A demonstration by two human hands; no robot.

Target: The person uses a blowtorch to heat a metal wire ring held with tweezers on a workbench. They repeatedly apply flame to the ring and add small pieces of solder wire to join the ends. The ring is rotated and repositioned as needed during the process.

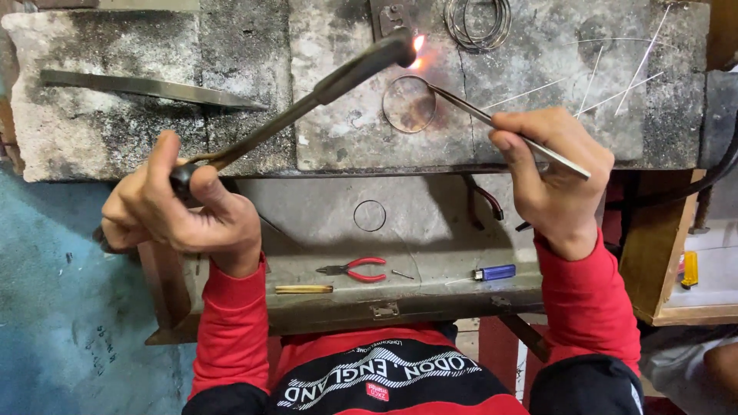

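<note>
We are gripping the torch [307,104] in our left hand [181,207], fingers wrapped tight around its black handle. Its long axis is running up and to the right, the nozzle pointing at the flame [417,44] near the slab's far edge. Just below the flame, the wire ring [409,104] is lying flat on the scorched stone slab [538,131]. Our right hand [557,173] is pinching the tweezers [500,127], which are slanting up-left so the tips are reaching the ring's rim. Bare slab is lying open left of the ring; loose wires [615,84] are crowding the right. The red pliers [355,269] are resting on the lower shelf.
</note>
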